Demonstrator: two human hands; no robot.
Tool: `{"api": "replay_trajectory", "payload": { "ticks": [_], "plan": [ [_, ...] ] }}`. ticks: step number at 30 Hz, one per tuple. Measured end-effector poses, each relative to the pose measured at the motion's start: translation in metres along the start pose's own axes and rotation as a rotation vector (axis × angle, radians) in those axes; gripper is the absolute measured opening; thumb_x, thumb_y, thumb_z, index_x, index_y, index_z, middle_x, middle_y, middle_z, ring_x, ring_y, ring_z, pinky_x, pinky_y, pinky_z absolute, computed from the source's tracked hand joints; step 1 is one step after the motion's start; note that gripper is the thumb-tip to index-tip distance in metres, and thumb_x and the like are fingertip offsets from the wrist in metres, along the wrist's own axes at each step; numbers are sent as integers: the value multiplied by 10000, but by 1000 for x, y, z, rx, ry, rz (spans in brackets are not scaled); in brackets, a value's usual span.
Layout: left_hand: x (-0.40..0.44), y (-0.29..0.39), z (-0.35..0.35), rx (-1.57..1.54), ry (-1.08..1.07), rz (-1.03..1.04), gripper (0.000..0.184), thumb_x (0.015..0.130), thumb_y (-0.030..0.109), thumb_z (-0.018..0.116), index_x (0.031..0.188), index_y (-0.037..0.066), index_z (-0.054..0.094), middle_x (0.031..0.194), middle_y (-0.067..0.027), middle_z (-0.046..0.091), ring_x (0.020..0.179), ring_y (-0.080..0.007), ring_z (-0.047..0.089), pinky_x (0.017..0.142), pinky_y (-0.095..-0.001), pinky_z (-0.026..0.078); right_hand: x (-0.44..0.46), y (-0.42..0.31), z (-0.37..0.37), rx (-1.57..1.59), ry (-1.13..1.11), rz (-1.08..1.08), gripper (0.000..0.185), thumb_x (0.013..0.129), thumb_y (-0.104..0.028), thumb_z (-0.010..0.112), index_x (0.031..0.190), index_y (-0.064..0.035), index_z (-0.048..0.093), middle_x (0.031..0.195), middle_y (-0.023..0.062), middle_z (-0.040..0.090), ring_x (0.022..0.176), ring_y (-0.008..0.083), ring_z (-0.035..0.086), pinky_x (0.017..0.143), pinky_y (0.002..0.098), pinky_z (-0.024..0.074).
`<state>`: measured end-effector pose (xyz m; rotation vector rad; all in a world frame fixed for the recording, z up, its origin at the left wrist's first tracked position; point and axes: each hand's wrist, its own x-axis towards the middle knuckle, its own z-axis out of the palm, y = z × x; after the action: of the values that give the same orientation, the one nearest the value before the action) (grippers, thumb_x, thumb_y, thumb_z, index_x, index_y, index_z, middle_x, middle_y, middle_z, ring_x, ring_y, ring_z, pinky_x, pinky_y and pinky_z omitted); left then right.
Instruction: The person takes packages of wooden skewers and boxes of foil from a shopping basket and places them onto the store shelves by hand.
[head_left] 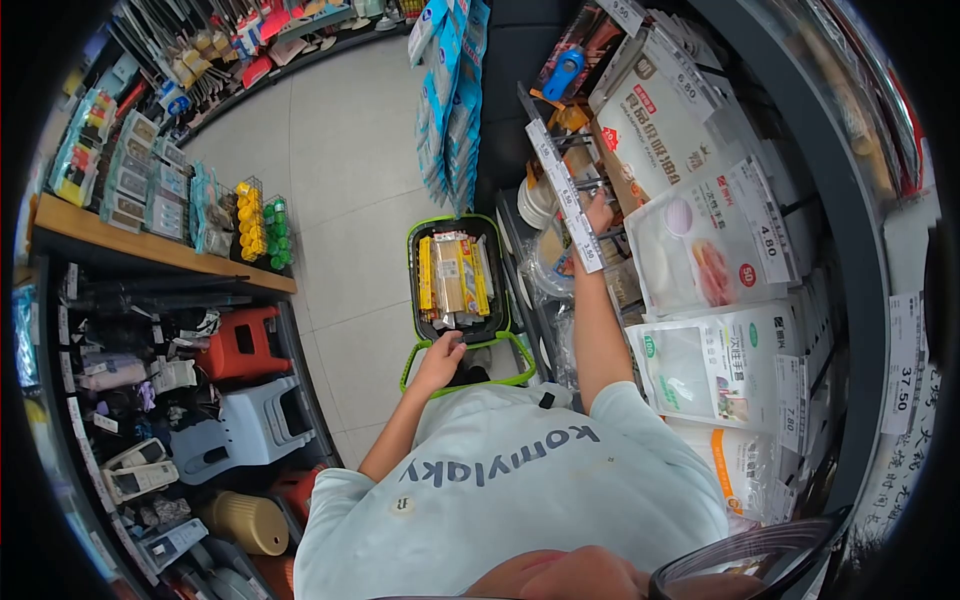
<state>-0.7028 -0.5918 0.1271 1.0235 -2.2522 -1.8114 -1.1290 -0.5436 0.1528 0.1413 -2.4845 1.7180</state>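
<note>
My left hand [440,362] hovers at the near end of a black basket [413,300] with a lime-green rim. Its fingers look curled, and what they hold, if anything, is hidden. The basket's green handle [530,362] lies folded toward me beneath that hand. Several yellow and clear packets [455,275] lie inside the basket. On the right, my right hand [598,212] reaches in among hanging goods, behind a white price strip [565,190]. Its fingers are partly covered there, so their grip does not show. A pack of disposable gloves [700,245] hangs just right of it.
Blue packets [450,100] hang beyond the basket. At left, a shelf carries a red stool [240,343] and a grey-blue stool [245,425]. More bagged gloves [715,365] hang by my right elbow. Tiled floor [350,240] runs between the shelves.
</note>
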Motion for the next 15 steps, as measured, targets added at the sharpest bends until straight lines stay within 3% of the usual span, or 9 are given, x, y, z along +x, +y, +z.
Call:
{"api": "replay_trajectory", "payload": {
  "ticks": [1, 4, 7, 11, 12, 14, 15],
  "plan": [
    [0, 1, 0, -1, -3, -3, 363, 946, 200, 604, 1241, -6, 550, 942, -139, 662, 864, -231, 638, 790, -347, 509, 5, 11, 1, 2, 1, 0, 513, 964, -385, 539, 917, 119, 626, 818, 279, 672, 736, 369, 645, 671, 485, 444],
    [-1, 3, 2, -5, -4, -1, 360, 942, 197, 611, 1232, -9, 555, 939, -140, 661, 859, -234, 638, 788, -348, 510, 6, 16, -5, -192, 90, -266, 466, 968, -366, 542, 973, 88, 648, 886, 277, 684, 803, 439, 640, 724, 490, 482],
    [-1, 1, 2, -14, 1, 12, 354, 938, 195, 615, 1221, -11, 563, 943, -144, 663, 859, -241, 641, 791, -351, 513, -24, -24, -28, -454, -101, -273, 398, 984, -309, 541, 1126, 55, 618, 1041, 266, 675, 936, 385, 648, 844, 429, 502],
    [-3, 10, 2, -4, -9, 11, 318, 949, 147, 608, 1221, -13, 572, 970, -119, 666, 914, -206, 635, 837, -325, 503, -33, 87, 15, 197, 181, 28, 373, 984, -255, 559, 1222, 32, 559, 1147, 244, 641, 1067, 343, 613, 932, 403, 471],
    [-3, 13, 1, -7, -9, 14, 318, 949, 147, 608, 1221, -13, 572, 970, -119, 666, 914, -206, 635, 837, -325, 503, -40, 76, 12, 360, 251, 103, 375, 984, -242, 564, 1246, 26, 545, 1173, 239, 633, 1100, 333, 605, 954, 396, 464],
    [-3, 20, -1, -33, 12, 112, 277, 948, 133, 606, 1184, -13, 598, 993, -121, 672, 921, -206, 641, 839, -328, 504, -100, 38, 6, 334, 105, 212, 321, 989, -201, 562, 1202, 38, 561, 1184, 210, 617, 1196, 295, 537, 999, 389, 424],
    [-1, 26, -5, -34, 16, 115, 277, 948, 133, 606, 1184, -13, 598, 993, -121, 672, 921, -206, 641, 839, -328, 504, -124, 46, 20, 336, 151, 130, 266, 987, -196, 555, 1149, 14, 578, 1137, 155, 620, 1098, 231, 552, 921, 343, 442]
  ]
}}
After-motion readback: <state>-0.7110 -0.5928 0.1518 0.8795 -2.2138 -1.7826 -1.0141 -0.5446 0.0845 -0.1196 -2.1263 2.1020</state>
